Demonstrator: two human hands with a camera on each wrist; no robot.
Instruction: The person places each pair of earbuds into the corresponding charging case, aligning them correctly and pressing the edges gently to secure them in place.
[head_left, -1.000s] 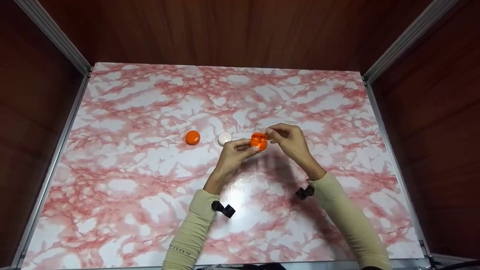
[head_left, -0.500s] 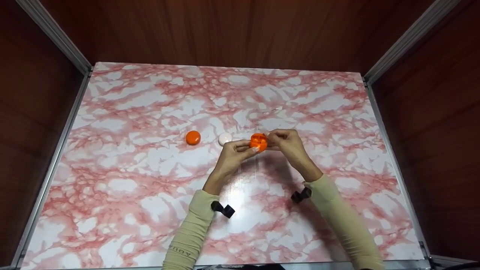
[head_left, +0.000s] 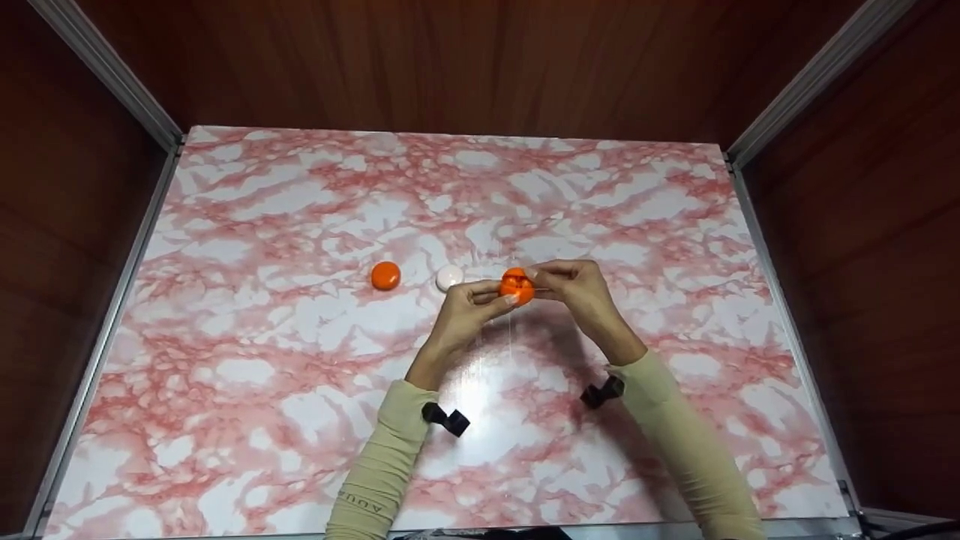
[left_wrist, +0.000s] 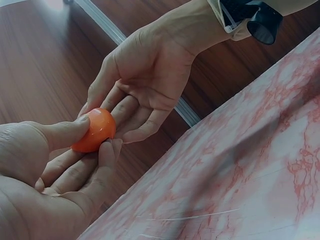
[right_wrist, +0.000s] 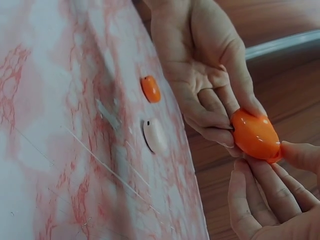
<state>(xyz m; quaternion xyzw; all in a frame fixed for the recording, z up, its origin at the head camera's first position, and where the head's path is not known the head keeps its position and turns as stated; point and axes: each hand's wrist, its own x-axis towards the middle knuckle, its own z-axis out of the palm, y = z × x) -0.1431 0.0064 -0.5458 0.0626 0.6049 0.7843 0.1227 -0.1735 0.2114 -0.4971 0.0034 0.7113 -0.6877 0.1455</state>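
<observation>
An orange rounded earbud case [head_left: 517,286] is held above the table, its lid up and dark hollows showing inside in the head view. My left hand [head_left: 463,315] grips it from the left, thumb on the near side and fingers behind. On the other side, my right hand [head_left: 581,289] pinches the case's edge between thumb and fingers, as the right wrist view also shows on the orange shell [right_wrist: 257,137]. Whether it also grasps something inside is hidden. A white pebble-shaped case [head_left: 449,278] lies on the table just beyond my left hand.
Farther left lies another orange case [head_left: 385,275], lid down. Pink-and-white marbled tabletop [head_left: 285,420] spreads around both hands. Brown wood panels [head_left: 465,67] with metal edge strips enclose the back and sides. A small black camera sits on each wrist.
My right hand has come in leftward and slightly down; its thumb now reaches over the case's right edge. The left hand and the case stay almost still.
</observation>
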